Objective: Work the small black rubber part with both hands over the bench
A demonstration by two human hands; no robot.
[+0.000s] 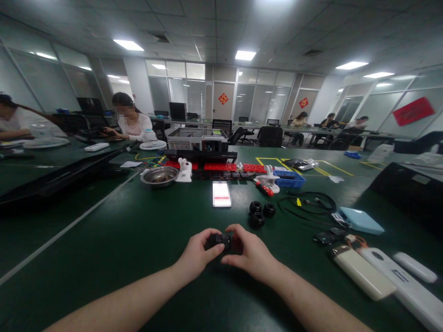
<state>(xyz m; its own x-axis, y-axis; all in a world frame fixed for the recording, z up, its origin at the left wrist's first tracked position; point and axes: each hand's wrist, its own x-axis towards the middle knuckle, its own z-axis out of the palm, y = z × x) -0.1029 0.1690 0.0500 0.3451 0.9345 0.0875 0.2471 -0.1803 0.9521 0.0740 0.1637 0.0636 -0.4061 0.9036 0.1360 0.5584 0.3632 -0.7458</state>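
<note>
A small black part point(224, 240) is held in the L hand point(198, 251), pinched btw. thumb and fingers, w/ the hand closed small on it. The R hand point(254, 252) is held just beside the part, half open, thumb and fingers bent and kept apart; nothing is seen to be gripped by it, & whether the part is touched by its fingertips can't be told. Three black round parts point(256, 219) are seen on the green table point(155, 226), just past the R hand. A bright flat thing point(221, 193), blurred out, is seen straight ahead of both hands; a metal bowl point(148, 180) is seen farther off, ahead of the L hand & to its left. The step in hand seems to be the handling of the part btw. both hands. For the next move, a firm L grip & a soft, careful R pinch seem to be called for
</note>
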